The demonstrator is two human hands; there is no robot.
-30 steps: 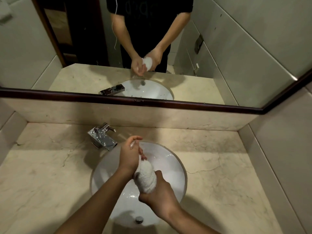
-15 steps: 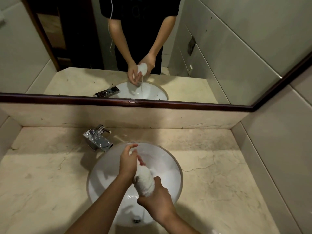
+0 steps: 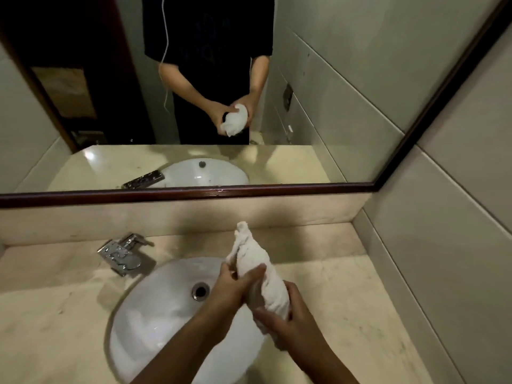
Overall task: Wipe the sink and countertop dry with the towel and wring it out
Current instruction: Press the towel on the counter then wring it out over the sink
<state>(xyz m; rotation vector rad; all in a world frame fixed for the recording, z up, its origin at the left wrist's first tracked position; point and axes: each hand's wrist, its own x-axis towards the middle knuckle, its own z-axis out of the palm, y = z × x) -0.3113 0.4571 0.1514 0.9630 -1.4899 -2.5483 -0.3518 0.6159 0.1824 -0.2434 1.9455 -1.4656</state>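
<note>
Both hands hold the rolled white towel over the right rim of the sink — the left hand with its grip wrapped round the middle, the right hand clenched on the lower end. The towel's free tip points toward the mirror. The chrome faucet stands on the counter at the sink's back left — nothing lies between it and the hands.
</note>
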